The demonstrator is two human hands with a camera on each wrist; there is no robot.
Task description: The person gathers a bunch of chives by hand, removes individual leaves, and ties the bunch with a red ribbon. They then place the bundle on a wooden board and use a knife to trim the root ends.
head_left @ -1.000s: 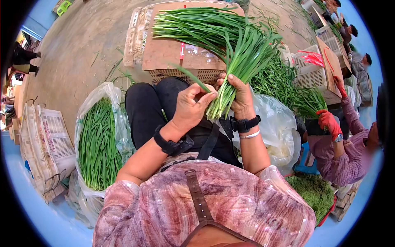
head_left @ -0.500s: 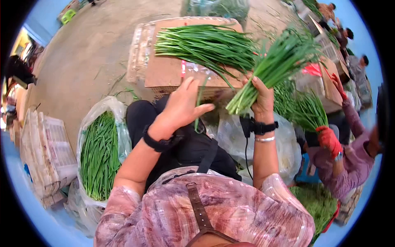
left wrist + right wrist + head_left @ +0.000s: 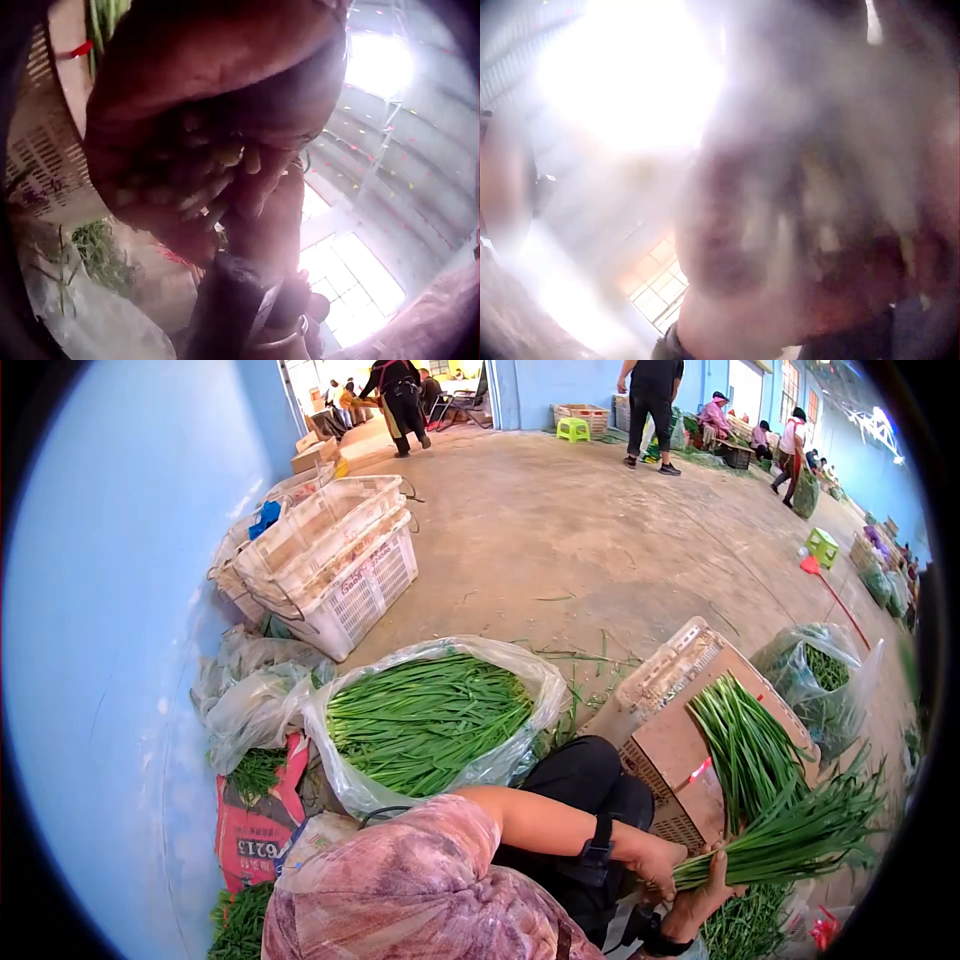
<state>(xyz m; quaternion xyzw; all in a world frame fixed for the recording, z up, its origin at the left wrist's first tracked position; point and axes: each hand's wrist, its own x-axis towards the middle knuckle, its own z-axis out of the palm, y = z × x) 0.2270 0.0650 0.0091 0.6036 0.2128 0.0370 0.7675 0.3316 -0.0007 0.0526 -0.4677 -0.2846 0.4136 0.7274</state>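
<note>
One bunch of garlic chives (image 3: pixel 790 842) is gripped by the right hand (image 3: pixel 702 900) by the cardboard-topped crate (image 3: pixel 665 745), left hand (image 3: pixel 656 864) at the stems (image 3: pixel 688 876). Left wrist: I cannot tell that hand's hold. Right wrist: blurred, probably stems.

The left grip's (image 3: pixel 655 865) fingertips are hidden at the stem ends, and part of the right grip (image 3: pixel 703 900) lies hidden under the bunch of long-leaved greens (image 3: pixel 790 840). Glare and blur smear the right wrist view; shadow dims the left wrist view. The far-right people (image 3: pixel 820 463) are too small to make out.
</note>
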